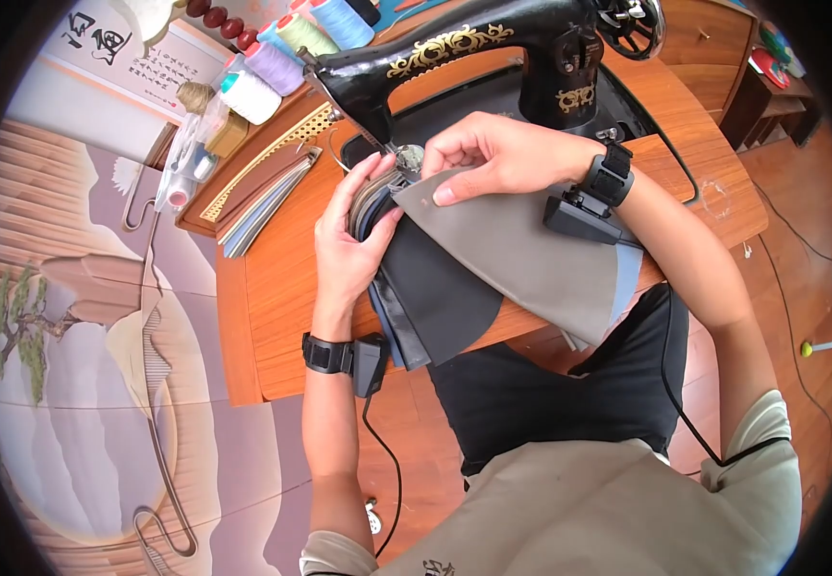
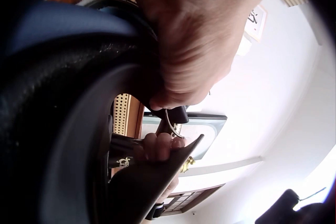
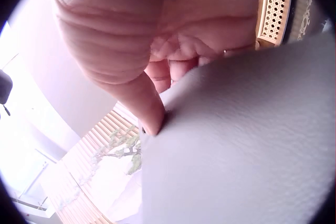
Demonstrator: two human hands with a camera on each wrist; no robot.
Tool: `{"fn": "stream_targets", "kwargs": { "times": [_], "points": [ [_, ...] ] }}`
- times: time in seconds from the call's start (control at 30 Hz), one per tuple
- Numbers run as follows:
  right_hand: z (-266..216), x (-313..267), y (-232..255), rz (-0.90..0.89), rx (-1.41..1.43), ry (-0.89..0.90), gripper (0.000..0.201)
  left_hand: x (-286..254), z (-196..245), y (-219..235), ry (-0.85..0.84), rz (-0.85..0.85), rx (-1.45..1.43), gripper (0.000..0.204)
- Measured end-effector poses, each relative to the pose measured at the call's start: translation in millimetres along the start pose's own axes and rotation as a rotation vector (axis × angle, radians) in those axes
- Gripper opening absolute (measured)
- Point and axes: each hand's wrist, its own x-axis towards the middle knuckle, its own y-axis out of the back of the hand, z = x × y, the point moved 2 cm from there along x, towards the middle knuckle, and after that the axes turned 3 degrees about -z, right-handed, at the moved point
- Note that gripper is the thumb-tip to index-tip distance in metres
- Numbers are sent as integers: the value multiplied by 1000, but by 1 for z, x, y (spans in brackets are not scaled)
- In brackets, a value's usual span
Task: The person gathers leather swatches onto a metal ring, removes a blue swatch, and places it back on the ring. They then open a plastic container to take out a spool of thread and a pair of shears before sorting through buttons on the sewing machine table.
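Observation:
My left hand [image 1: 347, 254] grips a stack of leather-like swatches by their narrow ends, thumb in front and fingers behind. Black and dark blue swatches [image 1: 440, 293] fan downward from that grip over the table's front edge. With thumb and fingers, my right hand [image 1: 521, 158] pinches the corner of a large grey swatch [image 1: 521, 230], which spreads toward the lap with a light blue swatch [image 1: 625, 278] showing beneath it. A small hole mark sits near the thumb on the grey corner. In the left wrist view, a thin curved metal ring [image 2: 172, 126] shows between the hands.
Behind the hands stands a black sewing machine [image 1: 454, 53] with gold ornament, on a wooden table [image 1: 286, 331]. Another fanned swatch bundle [image 1: 267, 206] lies to the left. Thread spools [image 1: 251, 96] line the back left. A black cable [image 1: 387, 451] hangs from the left wrist.

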Motion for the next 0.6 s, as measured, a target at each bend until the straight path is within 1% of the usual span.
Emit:
{"fn": "stream_targets", "kwargs": {
  "times": [0.03,0.07,0.13,0.23,0.43,0.6],
  "points": [
    [0,0,1,48,36,17,17,0,0,0,1,-7,16,58],
    [1,1,1,47,35,17,17,0,1,0,0,-6,15,58],
    [4,2,0,55,19,28,17,0,3,0,31,-58,38,60],
    [4,1,-1,29,0,-13,17,0,1,-1,-4,-18,23,58],
    [6,2,-2,39,48,3,16,0,4,-1,-25,-35,82,58],
    [5,2,-2,31,43,-19,16,-1,3,-1,-17,-31,72,58]
  ]
}}
